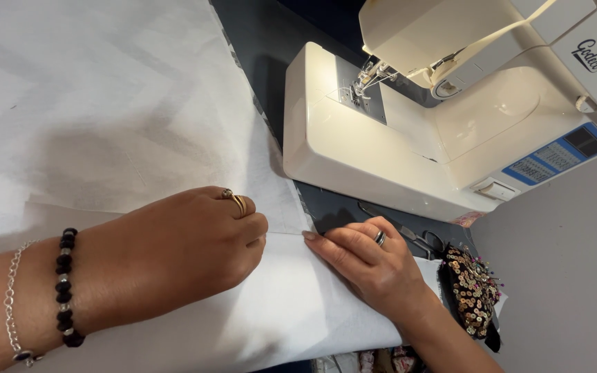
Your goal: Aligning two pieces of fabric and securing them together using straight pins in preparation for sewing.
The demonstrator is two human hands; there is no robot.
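white fabric (pixel 105 124) spread over worktop, from 9 o'clock to centre, folded edge running toward 5 o'clock. left hand (pixel 181 242) curled, fingertips pinching fold crease; grip closed on cloth. right hand (pixel 374 266) flat at 4 o'clock, fingers pressing same crease, nothing grasped. step in hand: likely creasing hem. next move calls for even pressure along fold. cream sewing machine (pixel 409 138) at 1 o'clock, apart from cloth. scissors (pixel 416 238), sequinned pincushion (pixel 475 287) just beside right hand.

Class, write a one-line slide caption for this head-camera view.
Left hand and right hand press a fold in white woven fabric beside a cream plastic sewing machine.
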